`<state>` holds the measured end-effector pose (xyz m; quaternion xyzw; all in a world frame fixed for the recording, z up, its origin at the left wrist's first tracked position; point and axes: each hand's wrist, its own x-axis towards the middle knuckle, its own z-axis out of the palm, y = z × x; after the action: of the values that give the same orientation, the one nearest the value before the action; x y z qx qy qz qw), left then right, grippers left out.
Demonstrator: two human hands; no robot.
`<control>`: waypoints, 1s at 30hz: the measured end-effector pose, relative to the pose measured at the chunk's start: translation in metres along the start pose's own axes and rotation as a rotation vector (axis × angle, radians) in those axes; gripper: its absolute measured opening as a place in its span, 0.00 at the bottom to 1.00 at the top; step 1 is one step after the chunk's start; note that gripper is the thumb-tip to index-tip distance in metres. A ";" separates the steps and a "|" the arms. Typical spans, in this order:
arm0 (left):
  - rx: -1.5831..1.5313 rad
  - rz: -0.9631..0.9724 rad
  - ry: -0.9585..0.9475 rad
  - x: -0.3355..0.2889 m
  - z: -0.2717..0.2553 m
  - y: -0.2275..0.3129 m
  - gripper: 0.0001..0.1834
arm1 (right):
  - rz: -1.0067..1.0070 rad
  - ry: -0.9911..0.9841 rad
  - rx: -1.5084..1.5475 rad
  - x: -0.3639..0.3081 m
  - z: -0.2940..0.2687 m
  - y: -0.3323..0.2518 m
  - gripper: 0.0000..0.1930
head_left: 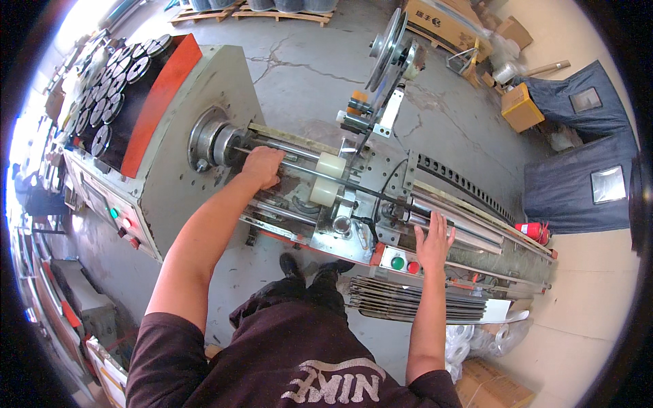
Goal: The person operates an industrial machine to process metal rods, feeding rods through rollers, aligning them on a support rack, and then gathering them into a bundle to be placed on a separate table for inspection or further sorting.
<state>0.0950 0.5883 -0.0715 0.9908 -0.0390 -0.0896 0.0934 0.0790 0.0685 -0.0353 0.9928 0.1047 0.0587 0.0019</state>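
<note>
A thin dark rod stretches across the lathe-like machine, from the round metal chuck on the left to the tailstock on the right. Close to the chuck, my left hand is closed around the rod, its fingertips partly hidden. White rollers stand beside the rod at mid-span. My right hand is open, fingers stretched, by the metal cylinder at the tailstock; whether it touches the metal I cannot tell. Below that hand, a small panel carries a green button and a red button.
Several dark rods lie stacked on a rack at the near right. The grey machine housing rises at the left, topped with round discs. A reel stands behind the bed. A red fire extinguisher is at the right.
</note>
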 end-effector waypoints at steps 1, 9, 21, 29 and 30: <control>0.003 -0.010 -0.053 0.002 -0.001 -0.006 0.33 | 0.000 0.003 -0.004 0.000 0.000 -0.001 0.35; 0.058 0.013 -0.163 0.012 -0.009 0.019 0.24 | 0.025 -0.023 0.018 0.003 -0.003 -0.015 0.35; -0.045 0.166 -0.044 0.022 0.012 0.055 0.25 | -0.039 0.005 0.060 0.009 0.007 -0.066 0.35; -0.128 0.190 0.040 0.015 0.012 0.062 0.32 | -0.035 -0.042 0.074 0.016 0.003 -0.114 0.36; -0.148 0.167 -0.018 0.016 0.007 0.061 0.33 | -0.025 -0.056 0.075 0.017 0.003 -0.119 0.37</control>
<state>0.1059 0.5255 -0.0693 0.9736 -0.1157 -0.0931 0.1731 0.0711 0.1884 -0.0382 0.9920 0.1190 0.0270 -0.0315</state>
